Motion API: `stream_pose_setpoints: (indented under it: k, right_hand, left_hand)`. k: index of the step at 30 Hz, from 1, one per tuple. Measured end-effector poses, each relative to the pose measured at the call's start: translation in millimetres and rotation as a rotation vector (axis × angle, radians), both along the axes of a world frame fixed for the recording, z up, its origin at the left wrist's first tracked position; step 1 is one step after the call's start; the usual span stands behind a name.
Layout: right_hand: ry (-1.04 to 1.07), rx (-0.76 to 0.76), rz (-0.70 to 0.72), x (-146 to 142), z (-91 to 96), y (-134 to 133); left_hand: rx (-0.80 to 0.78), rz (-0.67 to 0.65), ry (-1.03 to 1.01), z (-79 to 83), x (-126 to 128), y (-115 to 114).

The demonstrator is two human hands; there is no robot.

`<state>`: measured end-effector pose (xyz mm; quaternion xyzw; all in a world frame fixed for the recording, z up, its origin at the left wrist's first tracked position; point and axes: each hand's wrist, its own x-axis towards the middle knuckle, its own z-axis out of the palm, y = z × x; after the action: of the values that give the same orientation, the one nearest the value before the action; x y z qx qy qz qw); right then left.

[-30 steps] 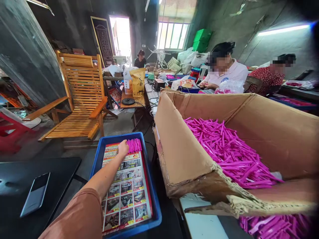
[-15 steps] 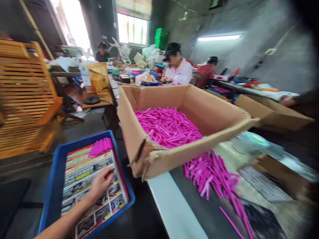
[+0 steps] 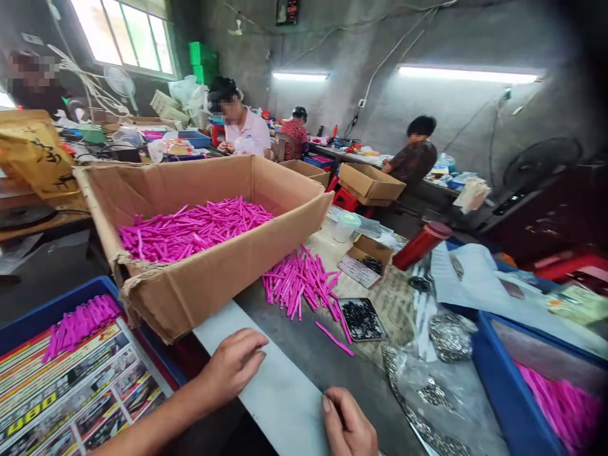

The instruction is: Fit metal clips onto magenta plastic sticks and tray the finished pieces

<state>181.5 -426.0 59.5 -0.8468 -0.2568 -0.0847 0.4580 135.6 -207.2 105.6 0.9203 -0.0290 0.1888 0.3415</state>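
Observation:
My left hand [image 3: 237,364] hovers over the pale grey board [image 3: 275,386] along the near table edge, its fingers loosely bent, a gap beside the thumb and nothing visible in it. At the board's right side is my right hand [image 3: 350,423], thumb against curled fingers; whatever it may hold is hidden. Beyond both hands lies a loose heap of magenta strips [image 3: 301,278], one stray strip [image 3: 334,338] apart from it. More magenta strips [image 3: 204,228] fill part of a worn cardboard box [image 3: 204,278]. Beside them sits a small tray of black parts [image 3: 361,318].
A blue tray [image 3: 57,304] at left holds printed paper and a row of magenta strips. On the right are a plastic bag with metal parts [image 3: 434,392], a red cylinder [image 3: 422,246] and a blue bin [image 3: 498,386] with magenta pieces. Several people sit at benches behind.
The view has swung to the right. My left hand has left the blue tray and is now over the grey board. My right hand has come into view.

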Motion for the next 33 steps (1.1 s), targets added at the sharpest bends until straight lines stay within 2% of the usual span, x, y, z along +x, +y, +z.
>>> stream_pose_setpoints:
  k: [4, 7, 10, 14, 20, 25, 27, 31, 33]
  right_hand:
    - [-0.015, 0.009, 0.055, 2, 1.8, -1]
    - [-0.049, -0.011, 0.066, 3, 5.6, 0]
    - [-0.073, -0.017, 0.068, 3, 10.4, 1]
    - [-0.05, -0.017, 0.053, 4, 13.1, 1]
    - [-0.004, -0.017, 0.058, 4, 15.6, 1]
    - [0.051, 0.046, 0.036, 4, 15.9, -1]
    - [0.092, 0.131, -0.029, 6, 11.6, -2]
    - [0.167, 0.365, -0.279, 11, 1.2, -5]
    - [0.202, 0.425, -0.321, 14, -0.5, -6]
  left_hand:
    - [0.126, -0.124, 0.114, 2.4, 57, -17]
    - [0.232, -0.201, 0.157, -0.8, 89, -28]
    - [0.287, -0.266, 0.152, -2.8, 109, -40]
    - [0.373, -0.338, 0.14, -5.7, 122, -54]
    - [0.467, -0.403, 0.127, -11.0, 130, -66]
    - [0.51, -0.402, 0.128, -4.9, 121, -63]
    - [0.516, -0.408, 0.13, 0.4, 111, -59]
    - [0.521, -0.43, 0.124, 7.3, 84, -54]
    - [0.523, -0.451, 0.109, 7.2, 72, -53]
